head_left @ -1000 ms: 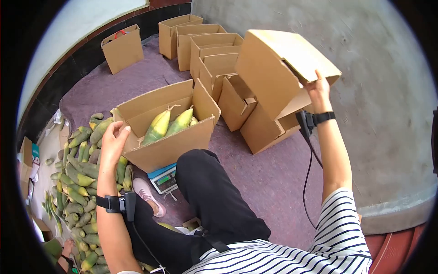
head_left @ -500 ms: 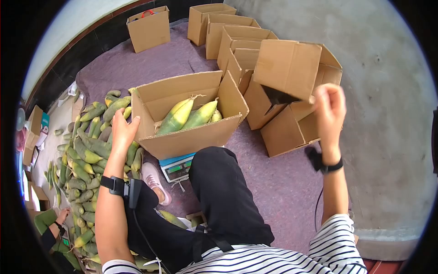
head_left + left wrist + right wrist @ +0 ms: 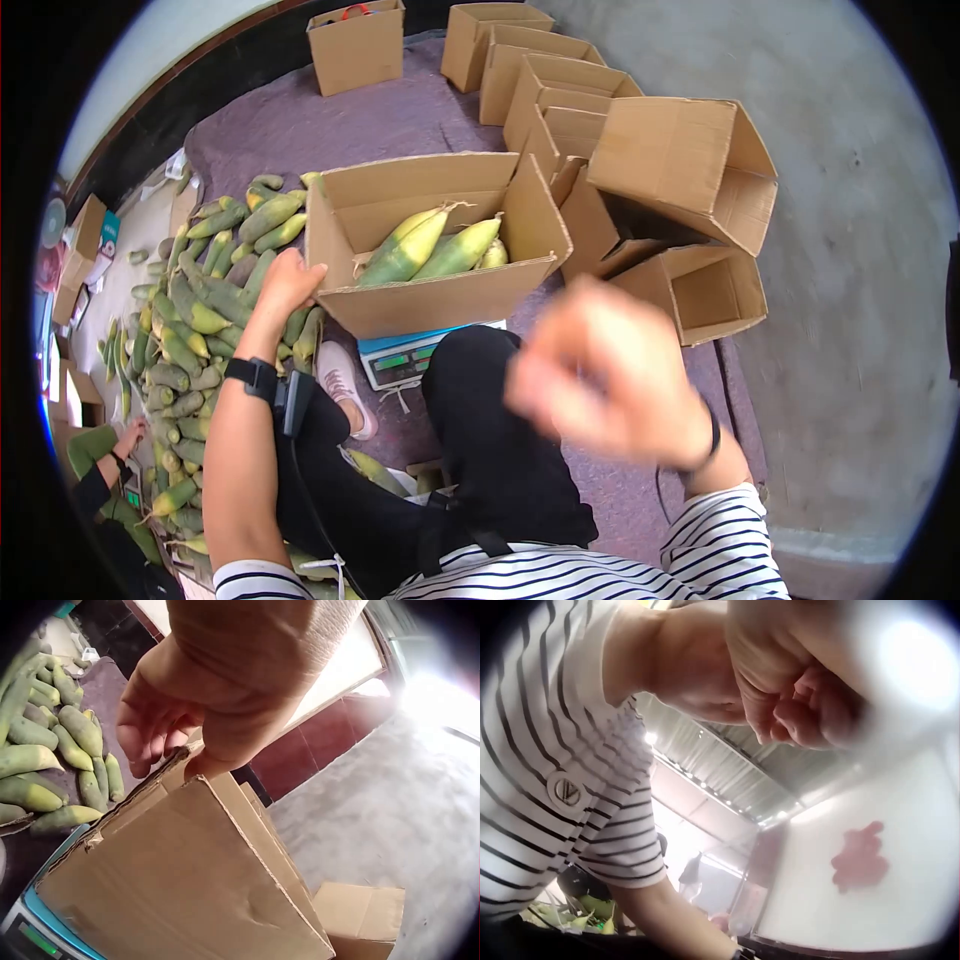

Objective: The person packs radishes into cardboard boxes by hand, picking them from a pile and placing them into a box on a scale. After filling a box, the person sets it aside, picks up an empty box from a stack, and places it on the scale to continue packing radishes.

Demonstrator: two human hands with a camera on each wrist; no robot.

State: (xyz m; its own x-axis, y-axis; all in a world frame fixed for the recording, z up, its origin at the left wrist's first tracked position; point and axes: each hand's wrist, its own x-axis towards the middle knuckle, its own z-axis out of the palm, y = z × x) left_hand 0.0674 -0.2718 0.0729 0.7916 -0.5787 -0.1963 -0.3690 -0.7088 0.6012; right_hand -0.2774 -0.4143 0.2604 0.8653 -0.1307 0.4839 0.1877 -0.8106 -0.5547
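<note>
Purple floor mat (image 3: 400,110), centre frame: corn box (image 3: 440,295) on a scale (image 3: 400,358), long axis running left-right. Your left hand (image 3: 290,285) grips its left wall. Your right hand (image 3: 600,375), lower right, is blurred, curled and empty, apart from the box.

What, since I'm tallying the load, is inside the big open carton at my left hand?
Inside the carton, three corn ears in green-yellow husks lie tilted side by side. Its front wall hides their lower ends and whatever lies beneath them.
</note>
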